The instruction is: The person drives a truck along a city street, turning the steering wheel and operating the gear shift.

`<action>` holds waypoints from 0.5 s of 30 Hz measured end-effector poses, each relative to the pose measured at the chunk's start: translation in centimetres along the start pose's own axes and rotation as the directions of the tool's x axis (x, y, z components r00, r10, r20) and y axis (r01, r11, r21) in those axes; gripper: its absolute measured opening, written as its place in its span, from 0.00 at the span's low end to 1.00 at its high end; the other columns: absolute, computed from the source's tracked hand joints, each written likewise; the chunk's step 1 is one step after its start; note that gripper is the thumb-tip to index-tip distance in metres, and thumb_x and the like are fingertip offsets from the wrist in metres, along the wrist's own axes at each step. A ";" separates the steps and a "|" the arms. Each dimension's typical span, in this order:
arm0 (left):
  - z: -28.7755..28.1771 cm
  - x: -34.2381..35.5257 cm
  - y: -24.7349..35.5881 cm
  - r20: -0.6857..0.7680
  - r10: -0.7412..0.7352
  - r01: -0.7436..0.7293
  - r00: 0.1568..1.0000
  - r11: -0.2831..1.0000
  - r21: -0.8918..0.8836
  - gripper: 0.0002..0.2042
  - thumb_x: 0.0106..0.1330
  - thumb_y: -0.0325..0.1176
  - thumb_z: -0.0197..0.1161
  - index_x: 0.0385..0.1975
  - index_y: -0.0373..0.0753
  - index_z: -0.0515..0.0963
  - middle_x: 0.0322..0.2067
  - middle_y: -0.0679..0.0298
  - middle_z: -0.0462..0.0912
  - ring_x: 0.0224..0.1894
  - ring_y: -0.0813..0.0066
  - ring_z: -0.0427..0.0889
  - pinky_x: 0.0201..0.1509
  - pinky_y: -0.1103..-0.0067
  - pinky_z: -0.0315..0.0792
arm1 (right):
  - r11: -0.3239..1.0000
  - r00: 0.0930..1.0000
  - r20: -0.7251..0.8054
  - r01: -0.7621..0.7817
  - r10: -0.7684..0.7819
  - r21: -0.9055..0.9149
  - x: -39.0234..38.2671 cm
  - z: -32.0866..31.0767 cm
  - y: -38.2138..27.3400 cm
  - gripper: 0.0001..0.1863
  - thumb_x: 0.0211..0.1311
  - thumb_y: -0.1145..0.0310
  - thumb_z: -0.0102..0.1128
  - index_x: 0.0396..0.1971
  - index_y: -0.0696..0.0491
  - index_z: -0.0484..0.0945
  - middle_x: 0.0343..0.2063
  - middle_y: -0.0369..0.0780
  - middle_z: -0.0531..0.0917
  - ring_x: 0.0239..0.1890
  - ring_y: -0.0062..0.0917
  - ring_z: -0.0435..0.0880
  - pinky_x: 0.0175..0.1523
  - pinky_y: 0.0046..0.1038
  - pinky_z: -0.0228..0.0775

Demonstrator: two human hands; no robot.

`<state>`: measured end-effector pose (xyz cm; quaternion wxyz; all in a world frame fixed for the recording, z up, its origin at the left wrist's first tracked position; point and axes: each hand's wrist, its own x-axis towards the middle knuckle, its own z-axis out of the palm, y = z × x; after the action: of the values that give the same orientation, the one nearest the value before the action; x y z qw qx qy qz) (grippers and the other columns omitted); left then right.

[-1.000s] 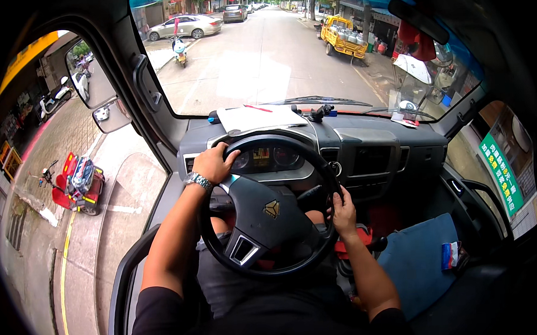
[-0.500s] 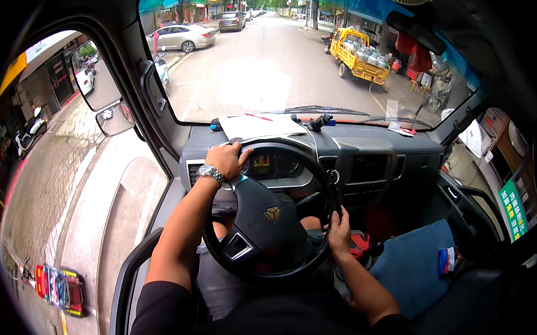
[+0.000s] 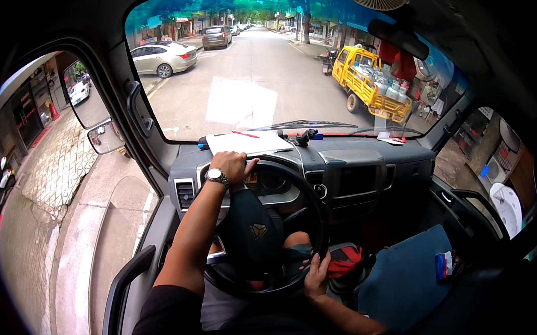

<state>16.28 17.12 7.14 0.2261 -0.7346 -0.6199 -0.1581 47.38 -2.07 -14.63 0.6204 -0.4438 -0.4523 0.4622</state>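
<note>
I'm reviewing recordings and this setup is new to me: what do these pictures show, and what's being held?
There is no robot here: a person sits barehanded inside a vehicle cab. Every picture comes from one wide fisheye camera on the person's head, looking down, so straight edges bend. The left hand, a round silver watch at its wrist, grips the top of the round black steering wheel; the right hand touches its lower right rim. White paper sheets, topped by a thin red stick, lie on the grey plastic dashboard.

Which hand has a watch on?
The left hand, higher on the steering wheel: a watch circles its wrist, while the right hand wears none.
</note>
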 end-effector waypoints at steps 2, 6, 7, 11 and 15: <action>-0.2 -0.3 -0.2 0.044 0.020 -0.021 0.999 1.000 0.004 0.33 0.77 0.64 0.50 0.27 0.40 0.88 0.24 0.51 0.88 0.28 0.54 0.90 0.35 0.62 0.81 | 0.999 1.000 -0.014 -0.011 0.011 0.042 -0.1 0.0 0.7 0.27 0.87 0.61 0.42 0.77 0.53 0.54 0.48 0.38 0.75 0.41 0.20 0.79 0.42 0.27 0.80; -0.2 -0.3 -0.7 0.020 -0.006 0.007 1.000 0.998 -0.061 0.32 0.76 0.63 0.53 0.24 0.39 0.87 0.24 0.50 0.88 0.28 0.51 0.89 0.35 0.61 0.81 | 0.998 1.000 -0.010 -0.015 0.016 0.056 0.7 -0.4 0.8 0.28 0.86 0.62 0.43 0.78 0.53 0.52 0.49 0.39 0.74 0.40 0.19 0.79 0.41 0.26 0.80; -0.2 -0.4 -1.0 0.009 -0.024 0.025 1.000 0.996 -0.084 0.32 0.76 0.63 0.53 0.24 0.39 0.87 0.24 0.49 0.88 0.28 0.50 0.89 0.35 0.61 0.81 | 0.999 1.000 -0.006 -0.019 0.019 0.047 0.9 -0.2 0.3 0.28 0.86 0.62 0.43 0.78 0.53 0.52 0.49 0.39 0.74 0.40 0.19 0.79 0.42 0.26 0.80; -0.1 -0.8 -1.9 0.008 -0.018 0.019 1.000 0.995 -0.097 0.32 0.76 0.62 0.53 0.26 0.37 0.87 0.25 0.48 0.88 0.30 0.49 0.90 0.38 0.61 0.83 | 0.998 0.998 0.061 -0.023 0.020 0.051 1.9 -1.0 -0.2 0.30 0.87 0.63 0.43 0.80 0.51 0.49 0.49 0.38 0.74 0.42 0.19 0.79 0.43 0.26 0.81; -0.6 -1.1 -1.8 0.012 -0.061 0.062 0.998 0.990 -0.128 0.32 0.76 0.61 0.53 0.27 0.36 0.87 0.26 0.47 0.88 0.30 0.49 0.90 0.39 0.61 0.83 | 0.968 0.955 0.282 -0.023 0.095 -0.249 4.8 -6.4 -0.5 0.30 0.88 0.54 0.40 0.78 0.56 0.58 0.60 0.44 0.78 0.57 0.29 0.82 0.66 0.31 0.74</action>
<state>14.30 16.09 7.34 0.1712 -0.7288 -0.6316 -0.2014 54.43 1.65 -14.71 0.4738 -0.4566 -0.5785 0.4821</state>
